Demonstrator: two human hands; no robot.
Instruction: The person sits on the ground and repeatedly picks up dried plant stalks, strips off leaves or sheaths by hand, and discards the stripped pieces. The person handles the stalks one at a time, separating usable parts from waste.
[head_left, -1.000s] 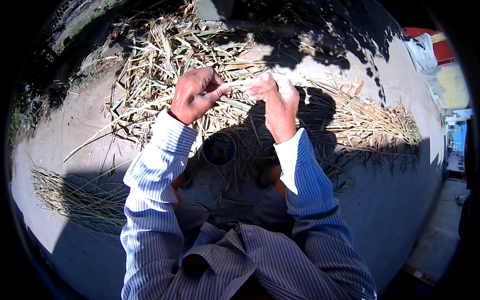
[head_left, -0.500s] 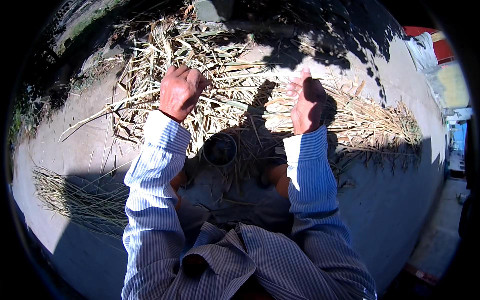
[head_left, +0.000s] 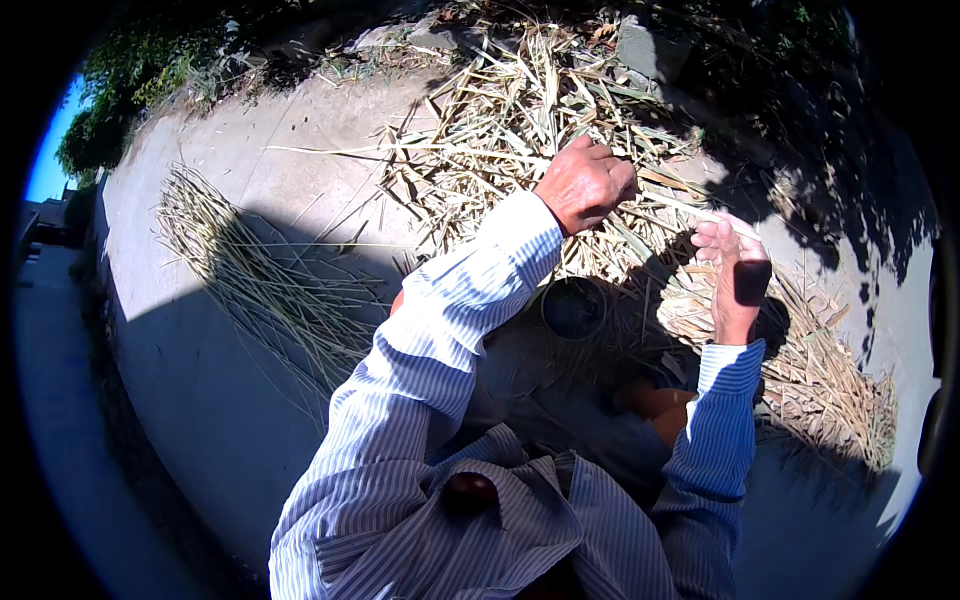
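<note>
My left hand (head_left: 588, 186) is closed on a pale dry stalk (head_left: 672, 203) above the large heap of straw. The stalk runs from that fist towards my right hand (head_left: 738, 268), where its end meets the thumb and fingers. My right hand looks closed around it, with the palm partly in shadow. Under the hands lies the heap of loose dry straw and leaf strips (head_left: 520, 100). A dark round bucket (head_left: 573, 307) stands below my left hand, its inside too dark to make out.
To the left, a bundle of thin greenish stalks (head_left: 255, 265) lies on the concrete ground (head_left: 200, 380). A bundle of dry straw (head_left: 825, 385) lies to the right, below my right hand. A concrete block (head_left: 648, 50) sits behind the heap, near shaded plants.
The view has turned to the left, so the heap and bundles appear farther right. Both hands remain over the straw, the left one now nearer the right side of the heap.
</note>
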